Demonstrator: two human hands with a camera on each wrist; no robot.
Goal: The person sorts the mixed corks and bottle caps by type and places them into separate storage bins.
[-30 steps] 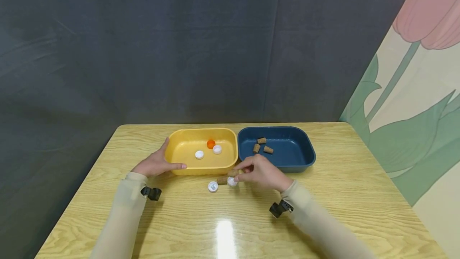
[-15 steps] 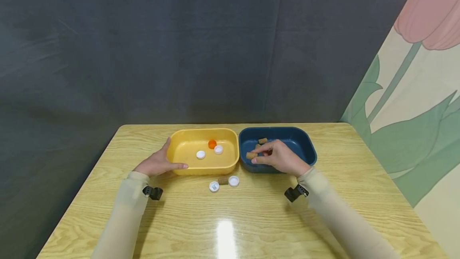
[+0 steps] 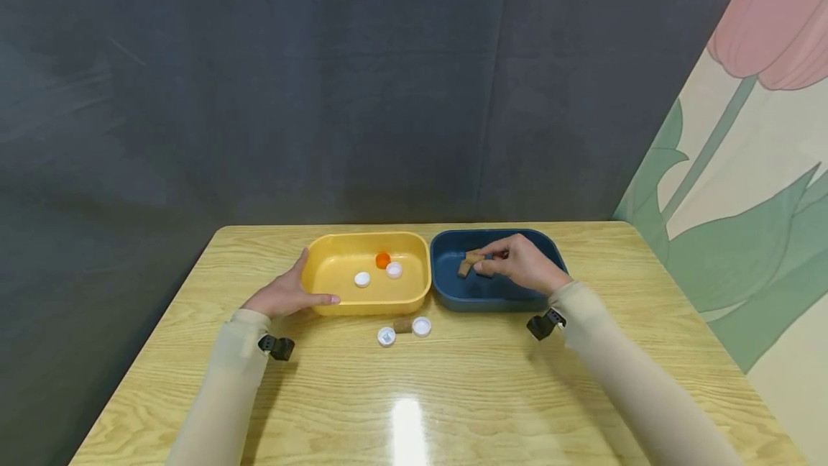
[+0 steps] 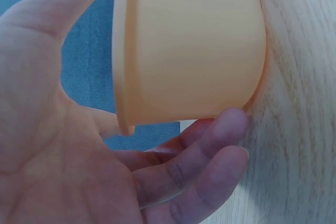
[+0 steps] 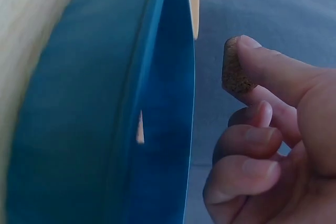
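Observation:
Between the thumb and forefinger of my right hand (image 3: 525,265) is a cork (image 5: 231,72), pinched above the blue bin (image 3: 494,304). Several other corks (image 3: 464,269) lie on that bin's floor, partly covered by the hand in the head view. My left hand (image 3: 282,295) holds the left end of the yellow bin (image 3: 371,307), thumb along the front rim; its lower fingertips rest by the end wall in the left wrist view. Inside the yellow bin are an orange cap (image 3: 383,260) and two white caps (image 3: 362,279).
In front of the bins, a cork (image 3: 402,326) lies on the wooden table (image 3: 336,394) between two white caps, one at its left (image 3: 386,336) and one at its right (image 3: 422,326). The bins stand side by side; a dark curtain (image 3: 362,92) hangs behind.
My right hand has picked up a cork from the table in front of the yellow bin and carried it right and back over the blue bin. The left hand stays at the yellow bin.

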